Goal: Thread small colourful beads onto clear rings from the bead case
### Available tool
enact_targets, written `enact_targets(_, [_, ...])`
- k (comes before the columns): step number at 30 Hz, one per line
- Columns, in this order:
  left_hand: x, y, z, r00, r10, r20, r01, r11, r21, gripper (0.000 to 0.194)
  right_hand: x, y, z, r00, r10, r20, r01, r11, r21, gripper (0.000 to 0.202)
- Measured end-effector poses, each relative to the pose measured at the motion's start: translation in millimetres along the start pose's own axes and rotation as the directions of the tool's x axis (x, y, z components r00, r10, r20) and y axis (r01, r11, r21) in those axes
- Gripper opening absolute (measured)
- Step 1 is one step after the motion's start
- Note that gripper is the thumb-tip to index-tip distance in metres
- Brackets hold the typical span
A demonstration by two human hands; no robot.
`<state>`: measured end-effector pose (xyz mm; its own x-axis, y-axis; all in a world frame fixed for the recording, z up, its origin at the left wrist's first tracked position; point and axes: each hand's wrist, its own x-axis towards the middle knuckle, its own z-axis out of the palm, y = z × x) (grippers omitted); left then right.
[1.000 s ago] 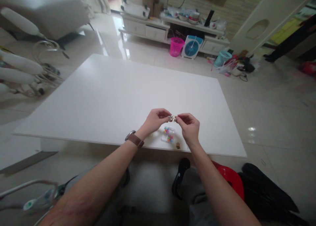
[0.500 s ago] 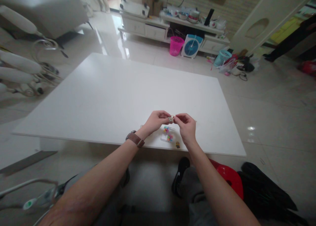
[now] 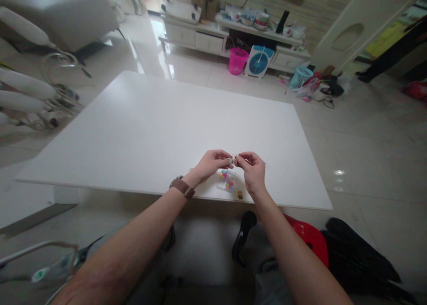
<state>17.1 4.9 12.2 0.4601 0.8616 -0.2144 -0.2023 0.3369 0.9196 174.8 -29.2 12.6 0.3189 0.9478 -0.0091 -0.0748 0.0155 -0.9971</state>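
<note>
Above the near edge of the white table, my left hand pinches a small coil of thin pale rings. The fingertips of my right hand are closed on the right side of the same coil, where a loop stands out. Just below the hands lie two small clear boxes of colourful beads, one upper and one lower. A small yellow and dark piece rests beside them near the table edge. A small clear item, partly hidden, sits left of my left wrist.
Past the table stand a pink basket, a blue and white fan and a light blue basket. A red stool is below the table at right. A person's dark-clothed leg shows at upper right.
My right hand has shifted very slightly right, and a loop of the coil shows more clearly between the hands. My left hand is almost still.
</note>
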Motion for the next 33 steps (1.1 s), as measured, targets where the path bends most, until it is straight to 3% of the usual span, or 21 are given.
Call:
enact_targets(6, [1.0,0.2,0.0,0.998,-0.018,-0.053,0.02,0.999,0.032,0.017,0.5,-0.3,-1.1,0.999,0.025,-0.026,-0.025,0.999,0.027,0.025])
enact_targets(15, [0.5,-0.8,0.1,0.988,-0.057,-0.143,0.065,0.997,0.051,0.009,-1.9,-3.5,1.2,0.992,0.091,0.084,-0.09,0.996,-0.023,0.024])
enact_targets(24, [0.4,-4.8,-1.3,0.981,-0.129,-0.144,0.134,0.991,0.028,0.01,-1.7,4.1,1.7,0.989,0.102,0.106,-0.093,0.992,-0.088,0.023])
enact_targets(33, [1.3,-7.0,-1.9,0.984,-0.113,-0.137,0.123,0.99,0.065,0.006,-4.7,4.0,5.9,0.985,0.126,0.119,-0.117,0.99,-0.085,0.024])
